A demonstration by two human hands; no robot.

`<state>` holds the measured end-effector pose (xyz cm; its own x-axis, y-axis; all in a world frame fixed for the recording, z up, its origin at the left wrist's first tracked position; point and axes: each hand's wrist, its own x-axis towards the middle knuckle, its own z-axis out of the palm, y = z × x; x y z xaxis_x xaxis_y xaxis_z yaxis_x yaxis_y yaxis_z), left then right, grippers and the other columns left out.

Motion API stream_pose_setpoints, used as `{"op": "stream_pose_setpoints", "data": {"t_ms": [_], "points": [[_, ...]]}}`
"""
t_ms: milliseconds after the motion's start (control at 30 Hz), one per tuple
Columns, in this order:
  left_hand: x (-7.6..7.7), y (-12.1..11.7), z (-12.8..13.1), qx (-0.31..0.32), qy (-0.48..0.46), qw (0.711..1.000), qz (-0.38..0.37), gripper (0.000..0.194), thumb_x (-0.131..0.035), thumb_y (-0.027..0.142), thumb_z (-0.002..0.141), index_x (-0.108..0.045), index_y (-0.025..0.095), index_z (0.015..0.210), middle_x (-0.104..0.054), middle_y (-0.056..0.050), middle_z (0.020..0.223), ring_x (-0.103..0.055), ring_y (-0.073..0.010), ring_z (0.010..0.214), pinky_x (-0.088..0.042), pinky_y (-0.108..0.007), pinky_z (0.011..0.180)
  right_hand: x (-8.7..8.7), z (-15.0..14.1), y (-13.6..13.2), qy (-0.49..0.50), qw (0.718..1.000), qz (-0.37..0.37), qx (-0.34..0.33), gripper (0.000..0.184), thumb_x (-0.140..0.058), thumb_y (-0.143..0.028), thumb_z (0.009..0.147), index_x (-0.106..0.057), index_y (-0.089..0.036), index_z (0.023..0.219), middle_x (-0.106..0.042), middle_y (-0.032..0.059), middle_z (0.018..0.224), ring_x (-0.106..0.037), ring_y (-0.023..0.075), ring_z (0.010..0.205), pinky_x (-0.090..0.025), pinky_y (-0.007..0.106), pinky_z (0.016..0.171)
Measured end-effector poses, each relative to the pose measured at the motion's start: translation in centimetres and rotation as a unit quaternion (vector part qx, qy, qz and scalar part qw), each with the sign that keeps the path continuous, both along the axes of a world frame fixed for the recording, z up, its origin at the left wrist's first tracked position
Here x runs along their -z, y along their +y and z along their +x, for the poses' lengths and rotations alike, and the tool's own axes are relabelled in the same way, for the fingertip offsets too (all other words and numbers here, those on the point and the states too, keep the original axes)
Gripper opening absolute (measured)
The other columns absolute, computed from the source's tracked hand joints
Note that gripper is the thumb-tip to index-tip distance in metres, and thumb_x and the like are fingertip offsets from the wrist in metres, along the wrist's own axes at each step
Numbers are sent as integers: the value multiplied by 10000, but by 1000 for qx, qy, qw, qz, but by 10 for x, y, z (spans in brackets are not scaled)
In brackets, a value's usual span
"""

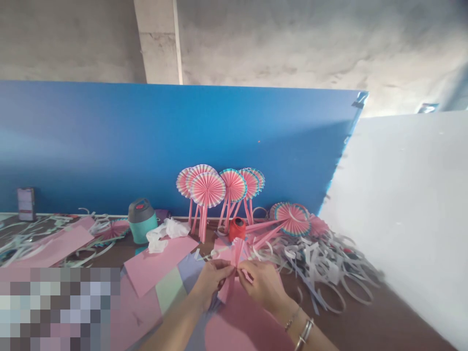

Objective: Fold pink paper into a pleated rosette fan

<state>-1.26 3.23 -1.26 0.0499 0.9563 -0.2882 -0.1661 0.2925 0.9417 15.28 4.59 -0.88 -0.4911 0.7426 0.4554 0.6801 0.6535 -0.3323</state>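
A narrow pleated strip of pink paper point(237, 248) stands between my hands, pinched near its middle. My left hand point(216, 279) grips it from the left, thumb and finger closed on the folds. From the right, my right hand point(261, 282) pinches the same spot, its fingertips close to the left ones. Just beyond the strip sits a red spool-like item point(237, 229). Beneath my hands lie sheets of pink paper point(244, 321). Finished round paper fans point(207, 189) on pink handles stand behind, against the blue panel.
Curled pale paper strips point(325, 263) pile up at right, near more fans point(292, 218) lying flat. A teal jar with a grey lid point(142, 222) and crumpled white tissue point(164, 234) stand left. A phone point(27, 204) leans against the blue panel point(109, 141). A white wall point(413, 204) bounds the right.
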Motion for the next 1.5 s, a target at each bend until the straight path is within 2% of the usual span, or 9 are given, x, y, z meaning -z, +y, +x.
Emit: {"op": "stream_pose_setpoints", "data": {"t_ms": [200,400,567,733,967,1100,1267,1400,1500], "points": [[7,12,-11,-63,53,995,49,435,-728,443,555,-679,74,779,-630,-45,631,-331,-34,434,-193,-190,459,-1,9,8,21,999,-27,35,242,-463,-283,863,-679,-177,834,-645,27,710,-527,106,623,-273,221,609],[6,20,-20,-122,126,978,111,226,-658,275,610,-713,107,750,-690,-58,705,-613,-159,704,-426,-217,668,-2,8,8,7,1000,-21,19,280,-421,-240,886,-653,-165,748,-632,20,682,-516,97,616,-268,216,606],[9,21,-24,-128,209,960,138,199,-594,226,675,-702,109,794,-697,-74,773,-636,-192,757,-436,-246,691,-4,5,3,-25,1000,6,0,248,-419,-168,876,-619,-159,730,-604,10,671,-499,91,619,-230,237,597],[4,10,-25,-150,328,909,207,143,-574,253,739,-680,171,787,-642,-81,787,-561,-233,853,-369,-329,816,-9,3,-2,-16,997,67,-28,166,-457,-107,834,-590,-158,748,-572,18,720,-458,113,691,-230,256,646],[-10,-7,-20,-2,399,855,332,215,-505,191,771,-717,223,787,-674,-91,833,-483,-278,891,-220,-415,948,-18,4,0,25,991,123,-44,243,-436,-220,930,-617,-171,776,-532,32,739,-403,136,753,-238,276,724],[-13,-7,-22,32,413,823,388,252,-460,168,800,-709,205,810,-673,-97,827,-495,-265,879,-203,-406,957,-20,12,5,52,994,95,-23,304,-410,-252,950,-617,-158,748,-536,32,738,-421,125,752,-242,277,732],[-16,-8,-20,94,470,760,438,285,-418,123,840,-687,215,847,-672,-50,801,-505,-215,846,-235,-371,900,-18,18,10,80,995,58,-2,269,-461,-308,936,-668,-203,801,-587,13,765,-495,110,766,-243,281,763],[-12,-9,-16,100,447,783,420,249,-510,85,767,-597,191,975,-660,-25,859,-502,-191,911,-275,-333,906,-16,18,15,129,991,-18,-2,294,-522,-428,890,-704,-217,799,-609,25,763,-531,125,773,-287,295,807],[-13,-13,-11,126,409,813,395,238,-551,89,751,-546,184,970,-653,-18,894,-494,-181,959,-291,-323,937,-17,18,20,174,980,-92,-35,345,-546,-486,852,-715,-204,748,-596,33,692,-500,122,684,-340,264,711]]}}
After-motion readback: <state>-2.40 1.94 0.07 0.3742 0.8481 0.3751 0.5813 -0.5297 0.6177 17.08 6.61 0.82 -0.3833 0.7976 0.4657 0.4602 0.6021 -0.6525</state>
